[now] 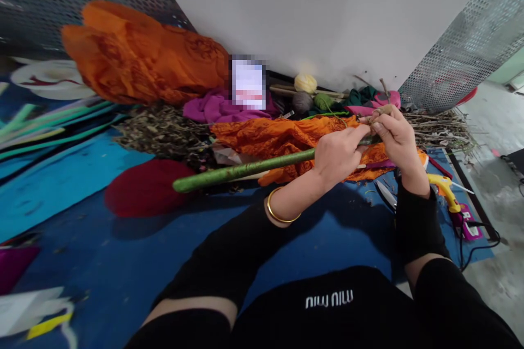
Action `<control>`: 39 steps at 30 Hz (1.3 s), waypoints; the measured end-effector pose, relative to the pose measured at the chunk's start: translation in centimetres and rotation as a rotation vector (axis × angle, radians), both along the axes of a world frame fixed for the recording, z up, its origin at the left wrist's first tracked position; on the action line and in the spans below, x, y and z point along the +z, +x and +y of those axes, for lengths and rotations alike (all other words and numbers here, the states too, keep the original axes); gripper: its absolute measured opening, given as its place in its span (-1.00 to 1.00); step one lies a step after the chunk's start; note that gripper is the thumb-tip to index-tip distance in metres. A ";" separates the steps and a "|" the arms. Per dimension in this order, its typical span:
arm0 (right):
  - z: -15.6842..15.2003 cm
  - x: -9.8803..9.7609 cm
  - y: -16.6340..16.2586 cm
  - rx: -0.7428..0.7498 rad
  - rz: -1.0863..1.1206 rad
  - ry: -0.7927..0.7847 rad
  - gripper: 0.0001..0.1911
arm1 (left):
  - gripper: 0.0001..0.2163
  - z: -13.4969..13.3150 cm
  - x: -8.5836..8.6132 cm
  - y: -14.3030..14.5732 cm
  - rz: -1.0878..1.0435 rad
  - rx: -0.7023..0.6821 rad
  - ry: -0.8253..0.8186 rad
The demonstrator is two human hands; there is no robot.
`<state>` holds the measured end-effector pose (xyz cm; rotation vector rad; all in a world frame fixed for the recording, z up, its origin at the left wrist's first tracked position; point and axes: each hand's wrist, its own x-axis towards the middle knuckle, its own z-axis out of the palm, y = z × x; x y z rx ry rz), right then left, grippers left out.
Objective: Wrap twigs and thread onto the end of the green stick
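Black shirt (327, 319) nearest you. Your left hand (338, 154) grips the green rod (245, 169) over the orange cloth (270, 139); your right hand (393, 130), close beside, pinches a brown strand (367, 119) by its right end — maybe twine, blurry. Hold the left firm, keep tension steady. Rod's slim, glossy — brown-flecked, blunt left tip.

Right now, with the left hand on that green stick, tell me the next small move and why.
I'd probably press the brown piece snugly to the stick with the right hand. That hand pinches it close to the stick's end, while the left hand grips the stick nearby. Whether it's fastened, the fingers hide.
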<state>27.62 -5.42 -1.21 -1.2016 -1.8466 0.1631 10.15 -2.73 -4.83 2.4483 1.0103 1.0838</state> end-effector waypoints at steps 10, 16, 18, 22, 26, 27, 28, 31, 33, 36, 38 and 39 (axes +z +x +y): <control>-0.5 0.4 0.0 -0.003 0.202 0.014 -0.69 | -0.78 0.5 -0.4 0.1 -0.047 -0.011 0.006; -2.2 2.5 2.4 -0.017 0.794 -0.022 -0.68 | -0.74 1.1 0.6 -0.4 -0.100 0.003 -0.033; -2.6 3.0 3.7 -0.019 0.897 -0.129 -0.69 | -0.73 1.1 0.9 -0.6 -0.087 0.005 -0.048; -2.1 2.6 5.2 -0.092 0.989 -0.211 -0.68 | -0.73 0.7 1.6 -0.6 -0.065 -0.012 -0.109; -0.1 0.4 5.7 -0.376 0.856 -0.128 -0.63 | -0.75 0.2 2.7 -1.0 -0.054 -0.054 -0.179; 0.4 -0.1 5.9 -0.432 0.775 -0.122 -0.62 | -0.75 0.1 3.0 -1.3 -0.063 -0.065 -0.192; 0.8 -0.6 6.1 -0.471 0.671 -0.133 -0.63 | -0.75 0.1 3.4 -1.6 -0.081 -0.072 -0.200; 1.3 -1.5 6.7 -0.537 0.306 -0.249 -0.73 | -0.73 0.0 4.3 -2.6 -0.144 -0.082 -0.179; 1.0 -1.4 6.6 -0.535 0.109 -0.287 -0.83 | -0.74 0.0 4.5 -3.0 -0.172 -0.076 -0.152; 0.2 -0.8 5.2 -0.351 0.035 -0.266 -0.78 | -0.74 0.0 4.4 -3.1 -0.184 -0.071 -0.128; -0.3 -0.4 3.7 -0.151 0.164 -0.353 -0.73 | -0.72 0.1 4.2 -3.0 -0.176 -0.066 -0.120; -0.4 -0.3 2.9 -0.056 0.255 -0.426 -0.71 | -0.72 0.1 4.1 -3.0 -0.174 -0.062 -0.116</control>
